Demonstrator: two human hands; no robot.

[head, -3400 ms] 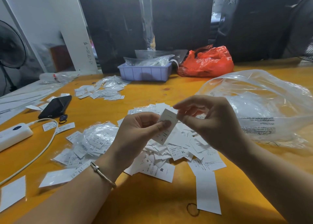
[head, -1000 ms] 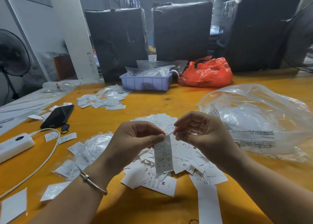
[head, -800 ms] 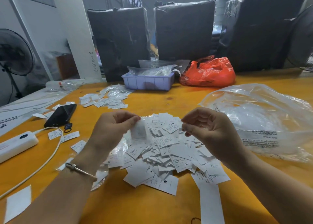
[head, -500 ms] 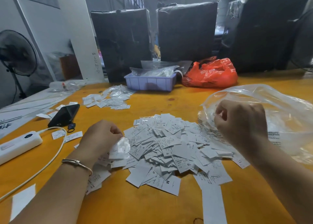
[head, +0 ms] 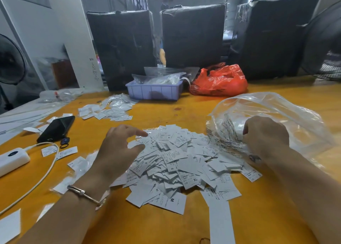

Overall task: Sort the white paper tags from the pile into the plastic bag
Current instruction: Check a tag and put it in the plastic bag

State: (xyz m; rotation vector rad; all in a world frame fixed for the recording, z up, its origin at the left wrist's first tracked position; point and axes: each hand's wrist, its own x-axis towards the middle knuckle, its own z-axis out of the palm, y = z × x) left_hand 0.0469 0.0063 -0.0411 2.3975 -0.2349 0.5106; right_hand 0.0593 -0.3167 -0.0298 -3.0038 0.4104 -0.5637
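A heap of white paper tags (head: 177,162) printed with sizes such as S, M and XL lies in the middle of the orange table (head: 184,112). My left hand (head: 118,151) hovers over the heap's left edge, fingers spread and holding nothing. A large clear plastic bag (head: 276,110) lies to the right of the heap. My right hand (head: 265,138) is at its crumpled, printed mouth, fingers curled on the film. Whether a tag is inside that hand is hidden.
A black phone (head: 56,128), a white power bank (head: 13,159) and its cable (head: 49,166) lie at the left. Clear sleeves (head: 79,171) sit under my left wrist. Behind are more tags (head: 108,109), a lilac tray (head: 153,92) and a red bag (head: 219,81).
My hands pulled a tag out of its clear sleeve. The left hand dropped the sleeve at the left and opened over the heap. The right hand moved right to the bag's mouth.
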